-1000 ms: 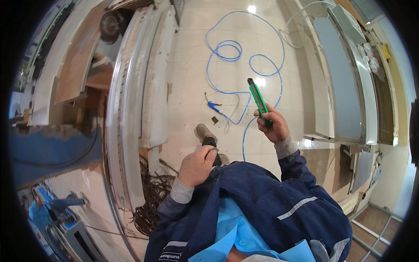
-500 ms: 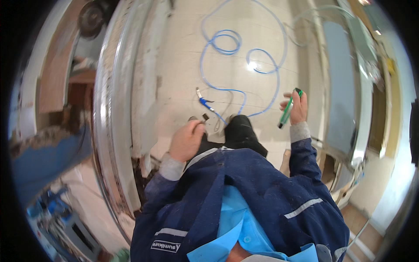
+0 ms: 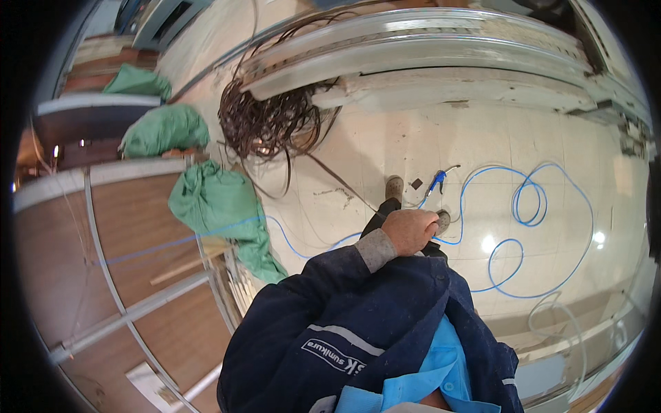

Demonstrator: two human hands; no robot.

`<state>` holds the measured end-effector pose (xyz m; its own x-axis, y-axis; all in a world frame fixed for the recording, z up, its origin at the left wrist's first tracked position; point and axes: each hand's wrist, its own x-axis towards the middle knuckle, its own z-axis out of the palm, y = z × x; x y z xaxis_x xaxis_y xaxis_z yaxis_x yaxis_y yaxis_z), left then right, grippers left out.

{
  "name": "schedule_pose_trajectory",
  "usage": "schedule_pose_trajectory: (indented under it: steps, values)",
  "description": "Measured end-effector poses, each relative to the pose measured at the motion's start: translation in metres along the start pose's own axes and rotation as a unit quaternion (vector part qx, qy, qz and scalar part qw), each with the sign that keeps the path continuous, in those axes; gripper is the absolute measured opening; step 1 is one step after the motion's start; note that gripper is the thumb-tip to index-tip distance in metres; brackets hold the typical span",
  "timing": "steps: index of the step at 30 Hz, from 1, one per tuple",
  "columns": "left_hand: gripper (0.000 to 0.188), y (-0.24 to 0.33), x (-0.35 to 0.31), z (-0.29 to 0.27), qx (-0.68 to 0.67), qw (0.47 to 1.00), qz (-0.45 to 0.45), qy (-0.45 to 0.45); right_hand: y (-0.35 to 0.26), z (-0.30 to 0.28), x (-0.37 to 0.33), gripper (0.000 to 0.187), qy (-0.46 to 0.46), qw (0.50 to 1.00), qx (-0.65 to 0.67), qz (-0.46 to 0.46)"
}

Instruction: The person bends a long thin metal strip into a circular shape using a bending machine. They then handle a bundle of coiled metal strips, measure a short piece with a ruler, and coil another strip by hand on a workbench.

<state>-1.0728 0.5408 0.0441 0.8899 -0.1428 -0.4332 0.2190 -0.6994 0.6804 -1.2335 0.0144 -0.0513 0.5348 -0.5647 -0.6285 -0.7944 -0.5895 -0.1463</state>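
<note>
My left hand (image 3: 411,230) is closed in front of my body, above my shoes, with its back facing up. What its fingers hold, if anything, is hidden. A dark flat strap (image 3: 337,177) runs from a tangled heap of brown straps (image 3: 265,124) toward this hand; whether it reaches the fingers I cannot tell. On the floor just beyond my shoes lies a blue air blow gun (image 3: 436,182) with a metal nozzle, and beside it a small dark square piece (image 3: 416,184). My right hand is out of view.
A blue air hose (image 3: 593,213) lies in loops across the tiled floor on the right. Green sacks (image 3: 213,199) slump at left beside brown panels (image 3: 138,206) in a metal frame. A long pale machine rail (image 3: 441,41) spans the far side. A clear hose (image 3: 575,323) curls at lower right.
My body and view have turned left, bringing the strap heap and green sacks into view. My right hand, which held a green utility knife, has left the picture. My left hand stays closed.
</note>
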Motion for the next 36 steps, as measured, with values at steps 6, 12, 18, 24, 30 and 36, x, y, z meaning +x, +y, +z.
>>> schedule_pose_trajectory:
  steps: [6, 12, 18, 24, 30, 36]
  values:
    - [0.030, 0.019, -0.042, -0.008, -0.026, 0.993, 0.085, 0.082, -0.039, -0.080, 0.024, 0.039, 0.030, 0.994, 0.096, -0.033]
    - [0.024, 0.018, -0.079, -0.064, 0.042, 0.957, 0.243, 0.156, -0.093, -0.126, 0.019, 0.039, 0.039, 0.983, 0.159, -0.083]
    - [0.023, 0.031, -0.093, -0.129, 0.121, 0.909, 0.381, 0.121, -0.168, -0.057, 0.004, 0.041, -0.080, 0.980, 0.145, -0.112]
    - [0.040, 0.074, -0.083, -0.149, 0.056, 0.854, 0.513, 0.063, -0.353, 0.018, -0.082, 0.053, -0.255, 0.707, -0.357, -0.554]
    - [0.038, 0.129, -0.068, -0.098, 0.141, 0.799, 0.584, -0.023, -0.473, 0.035, -0.223, 0.072, -0.678, 0.663, 0.257, -0.186]
    - [0.034, 0.133, -0.073, -0.098, 0.002, 0.808, 0.589, -0.004, -0.479, 0.070, -0.209, 0.042, -0.598, 0.588, -0.077, -0.540]
